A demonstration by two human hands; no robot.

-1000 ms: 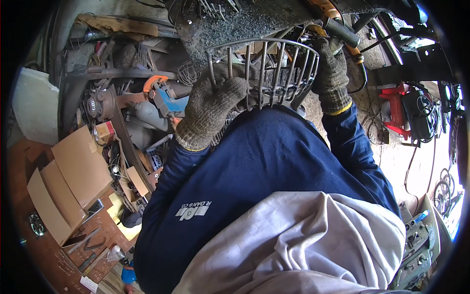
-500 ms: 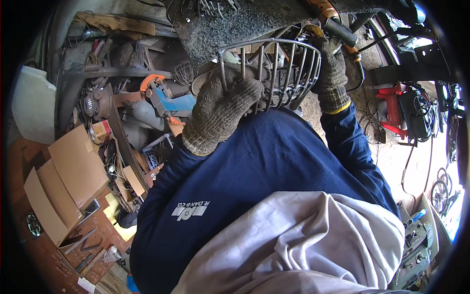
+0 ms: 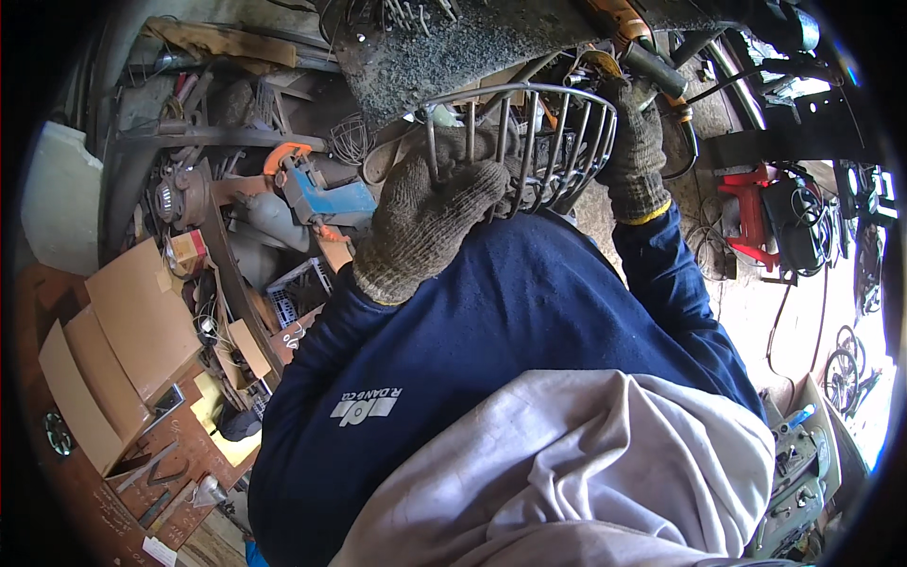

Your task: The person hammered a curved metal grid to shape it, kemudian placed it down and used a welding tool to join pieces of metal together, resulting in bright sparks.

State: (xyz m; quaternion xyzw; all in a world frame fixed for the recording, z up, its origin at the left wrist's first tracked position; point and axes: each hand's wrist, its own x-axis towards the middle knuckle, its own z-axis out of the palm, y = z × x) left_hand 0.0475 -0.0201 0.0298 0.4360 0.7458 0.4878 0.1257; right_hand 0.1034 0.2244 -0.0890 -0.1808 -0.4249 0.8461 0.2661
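Observation:
My left hand, in a thick grey-brown knitted glove, is closed on the left side of a wire basket. Its bare metal bars curve down from a rounded rim, and the basket is held in front of my chest. Beyond the basket's right side is my gloved right hand, its fingers curled by a brownish, brass-coloured part. What those fingers grip is partly hidden. Close to that hand lies an orange power tool with a dark cylindrical handle.
A metal worktop strewn with grey grit is ahead. Left are a blue-and-orange machine, a cardboard box and scrap metal. A red stool, cables and a grey-green machine stand right.
The basket's rim sits slightly lower and tips a little differently in view. The surroundings have shifted slightly left. Both hands keep nearly the same positions.

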